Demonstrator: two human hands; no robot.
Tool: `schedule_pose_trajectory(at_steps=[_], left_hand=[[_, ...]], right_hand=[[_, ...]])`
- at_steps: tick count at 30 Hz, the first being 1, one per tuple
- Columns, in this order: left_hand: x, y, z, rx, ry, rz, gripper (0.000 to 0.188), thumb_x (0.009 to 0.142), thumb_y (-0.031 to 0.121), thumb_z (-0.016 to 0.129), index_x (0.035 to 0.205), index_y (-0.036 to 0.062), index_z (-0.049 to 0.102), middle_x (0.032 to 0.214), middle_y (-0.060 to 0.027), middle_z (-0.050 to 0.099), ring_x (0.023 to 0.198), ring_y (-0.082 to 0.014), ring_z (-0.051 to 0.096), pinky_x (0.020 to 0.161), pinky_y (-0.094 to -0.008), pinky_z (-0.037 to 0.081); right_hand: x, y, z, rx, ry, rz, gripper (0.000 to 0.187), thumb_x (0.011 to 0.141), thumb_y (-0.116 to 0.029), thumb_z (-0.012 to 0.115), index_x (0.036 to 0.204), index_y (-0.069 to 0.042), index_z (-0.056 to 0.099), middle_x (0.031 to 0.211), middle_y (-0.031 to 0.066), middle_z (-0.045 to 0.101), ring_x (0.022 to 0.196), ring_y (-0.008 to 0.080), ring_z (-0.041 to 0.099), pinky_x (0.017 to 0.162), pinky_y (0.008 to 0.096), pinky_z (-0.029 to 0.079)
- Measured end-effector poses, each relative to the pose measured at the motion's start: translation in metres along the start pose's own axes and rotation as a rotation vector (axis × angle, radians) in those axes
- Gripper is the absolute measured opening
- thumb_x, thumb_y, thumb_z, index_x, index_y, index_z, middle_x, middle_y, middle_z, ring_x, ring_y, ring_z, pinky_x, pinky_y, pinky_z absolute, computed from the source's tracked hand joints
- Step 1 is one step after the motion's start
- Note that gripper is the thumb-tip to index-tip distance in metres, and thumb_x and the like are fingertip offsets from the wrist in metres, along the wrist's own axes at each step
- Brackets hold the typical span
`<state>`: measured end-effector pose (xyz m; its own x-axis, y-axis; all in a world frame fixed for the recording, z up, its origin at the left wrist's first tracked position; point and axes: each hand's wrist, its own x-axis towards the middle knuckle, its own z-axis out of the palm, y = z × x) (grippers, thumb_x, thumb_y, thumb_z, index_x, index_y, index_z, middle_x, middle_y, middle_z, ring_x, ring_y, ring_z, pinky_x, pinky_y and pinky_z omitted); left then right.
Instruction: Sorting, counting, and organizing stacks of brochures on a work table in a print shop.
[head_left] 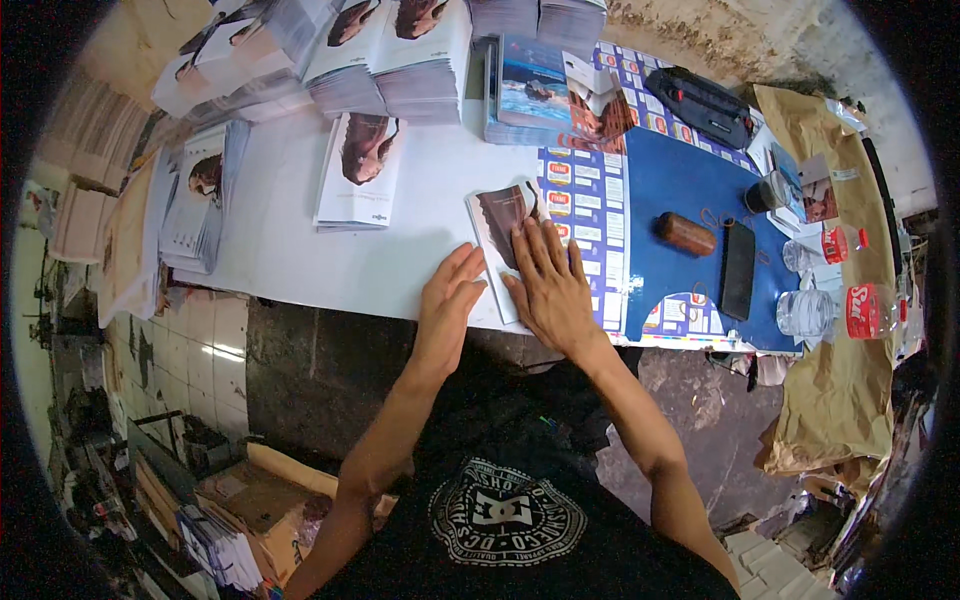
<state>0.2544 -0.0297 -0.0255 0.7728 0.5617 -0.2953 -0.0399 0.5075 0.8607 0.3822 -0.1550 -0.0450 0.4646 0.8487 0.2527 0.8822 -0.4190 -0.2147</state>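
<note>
The place looks like a print-finishing workshop: thick stacks of matching brochures (425, 85) stand on a table (270, 215) partly covered with a sheet of repeated labels (587, 205), and the wall (710, 35) behind is stained.

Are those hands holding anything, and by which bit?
Nothing looks gripped: the right hand lies flat over the right side of the booklet, and the left hand is at its left edge, maybe touching.

- Black pouch (703, 106): lay at far right.
- Two clear bottles (806, 315) (both red-labelled): sat nearer.
- Dark cup (767, 193): sat between pouch and bottles.
- Brown paper (825, 405): hung creased.
</note>
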Motion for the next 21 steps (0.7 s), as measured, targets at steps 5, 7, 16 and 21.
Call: schedule_pose_trajectory(at_steps=[5,7,16,21], left_hand=[[-0.0014,0.0044,0.0013,0.000,-0.003,-0.013,0.064,0.094,0.002,0.054,0.152,-0.0092,0.030,0.156,-0.0276,0.038,0.148,-0.0337,0.035,0.123,-0.0444,0.028],[-0.0018,0.0044,0.0005,-0.010,-0.004,-0.014,0.064,0.094,0.002,0.054,0.152,-0.0093,0.029,0.156,-0.0273,0.038,0.148,-0.0335,0.035,0.123,-0.0446,0.027],[-0.0014,0.0026,0.0022,0.052,-0.013,-0.004,0.064,0.094,0.002,0.055,0.152,-0.0085,0.031,0.157,-0.0236,0.039,0.148,-0.0324,0.035,0.122,-0.0441,0.027],[0.0006,0.0027,0.0003,0.056,-0.016,-0.016,0.062,0.093,0.001,0.056,0.151,-0.0051,0.034,0.156,-0.0203,0.042,0.146,-0.0303,0.038,0.121,-0.0428,0.030]], right_hand=[[-0.0002,0.0005,-0.0024,-0.026,-0.037,-0.007,0.063,0.105,-0.038,0.049,0.157,-0.007,0.035,0.163,0.0149,0.035,0.152,0.0347,0.028,0.122,0.0549,0.024],[-0.0003,0.0001,-0.0036,-0.030,-0.043,-0.012,0.062,0.105,-0.038,0.048,0.157,-0.007,0.036,0.162,0.0150,0.035,0.152,0.0344,0.028,0.122,0.0547,0.024],[-0.0005,-0.0014,-0.0031,-0.036,-0.028,-0.011,0.062,0.104,-0.038,0.048,0.158,-0.009,0.035,0.162,0.0152,0.036,0.151,0.0346,0.030,0.121,0.0557,0.025],[-0.0005,0.0009,-0.0012,-0.018,-0.011,-0.019,0.060,0.104,-0.039,0.049,0.155,-0.008,0.040,0.161,0.0158,0.037,0.151,0.0348,0.031,0.120,0.0576,0.027]])
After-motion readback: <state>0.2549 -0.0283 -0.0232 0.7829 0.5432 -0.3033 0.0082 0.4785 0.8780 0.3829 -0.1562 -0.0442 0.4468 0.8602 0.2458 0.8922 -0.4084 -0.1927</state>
